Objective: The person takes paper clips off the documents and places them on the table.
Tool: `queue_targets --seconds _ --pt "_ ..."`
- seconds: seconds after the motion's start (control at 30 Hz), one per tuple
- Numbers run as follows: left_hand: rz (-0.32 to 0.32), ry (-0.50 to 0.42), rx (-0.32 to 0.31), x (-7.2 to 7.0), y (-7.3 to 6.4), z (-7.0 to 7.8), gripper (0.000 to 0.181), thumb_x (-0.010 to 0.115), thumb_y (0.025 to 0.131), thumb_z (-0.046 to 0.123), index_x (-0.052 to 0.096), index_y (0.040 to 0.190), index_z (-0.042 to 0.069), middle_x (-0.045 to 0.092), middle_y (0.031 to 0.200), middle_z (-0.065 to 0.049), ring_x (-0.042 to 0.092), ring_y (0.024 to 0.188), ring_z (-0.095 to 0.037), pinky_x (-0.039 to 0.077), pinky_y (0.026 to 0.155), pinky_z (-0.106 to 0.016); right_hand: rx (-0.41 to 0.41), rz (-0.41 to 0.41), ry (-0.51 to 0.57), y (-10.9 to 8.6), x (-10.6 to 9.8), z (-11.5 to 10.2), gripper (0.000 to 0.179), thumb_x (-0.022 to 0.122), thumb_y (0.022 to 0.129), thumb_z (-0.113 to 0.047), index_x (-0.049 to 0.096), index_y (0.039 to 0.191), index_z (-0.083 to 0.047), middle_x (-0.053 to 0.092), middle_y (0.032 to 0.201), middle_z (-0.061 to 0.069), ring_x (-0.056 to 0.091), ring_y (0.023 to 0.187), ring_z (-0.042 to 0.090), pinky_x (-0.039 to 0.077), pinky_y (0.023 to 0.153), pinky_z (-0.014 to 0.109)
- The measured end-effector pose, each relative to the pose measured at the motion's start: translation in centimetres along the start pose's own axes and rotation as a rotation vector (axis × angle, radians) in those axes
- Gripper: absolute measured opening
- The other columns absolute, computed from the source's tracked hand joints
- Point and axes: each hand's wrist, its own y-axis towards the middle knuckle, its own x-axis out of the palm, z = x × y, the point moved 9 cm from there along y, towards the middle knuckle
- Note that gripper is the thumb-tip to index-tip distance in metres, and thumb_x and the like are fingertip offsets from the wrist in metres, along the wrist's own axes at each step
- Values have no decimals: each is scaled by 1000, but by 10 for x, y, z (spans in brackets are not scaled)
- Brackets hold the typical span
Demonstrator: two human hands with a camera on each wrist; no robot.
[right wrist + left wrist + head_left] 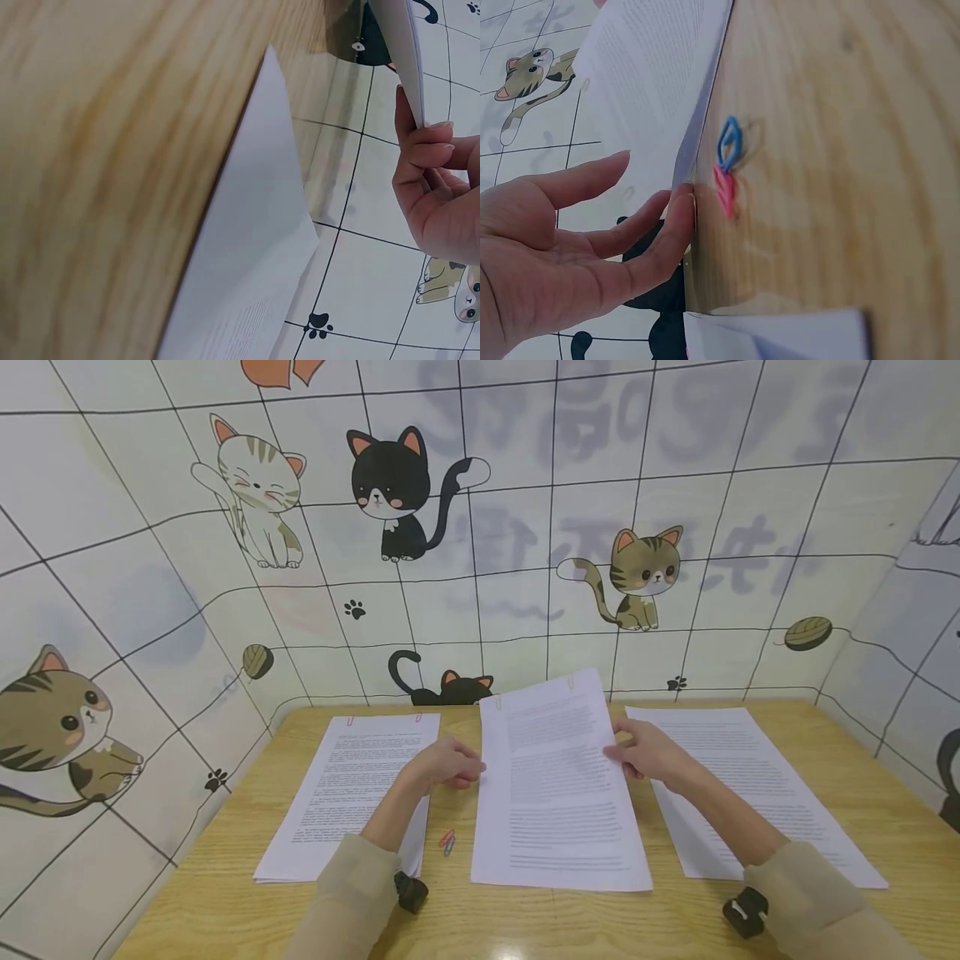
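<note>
My right hand pinches the right edge of the middle stack of printed sheets, its upper part raised off the table and tilted. Two yellowish paper clips sit on that stack's top edge. In the right wrist view, thumb and fingers of the right hand close on the sheets' edge. On the other side, my left hand is at the stack's left edge. The left wrist view shows this hand with fingers loosely extended, fingertips at the paper's edge and thumb apart from it.
A printed stack with two red clips lies at the left, partly under my left forearm. Another printed stack lies at the right. Loose red and blue paper clips lie between the left and middle stacks. A cat-patterned wall borders the table.
</note>
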Motion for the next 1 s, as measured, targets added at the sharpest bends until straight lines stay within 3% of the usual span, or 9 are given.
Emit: queue_targets --seconds 0.23,0.43,0.53,0.77,1.0 --pt "9 -25 49 2 -1 6 23 69 93 6 66 112 -6 70 96 -13 68 81 -19 57 76 -30 -64 19 26 -6 -10 -5 23 58 101 -5 50 120 5 58 70 5 44 56 13 33 52 24" --pt "59 -81 102 -1 -1 13 35 68 93 4 55 123 -8 69 107 -18 70 85 -24 58 80 -37 -93 44 15 -12 -18 -5 20 58 101 -6 50 118 3 59 72 6 43 55 13 34 52 23" --pt "69 -105 138 -2 -4 18 39 68 94 3 52 128 -8 70 105 -16 70 81 -23 58 81 -38 -95 55 10 -15 -22 -3 23 60 101 -8 50 119 2 57 70 6 43 55 13 34 52 23" --pt "31 -93 246 1 -16 35 21 67 95 5 67 114 -5 69 89 -9 64 73 -19 57 80 -39 -146 67 -4 -25 -26 -11 29 62 100 -10 49 124 2 58 71 8 45 55 13 34 52 23" --pt "83 -102 311 -1 -31 47 13 69 95 5 70 102 -5 66 82 -5 61 70 -18 56 79 -40 -198 81 -24 -33 -28 -16 24 62 101 -11 49 116 2 49 62 5 41 53 12 30 50 24"
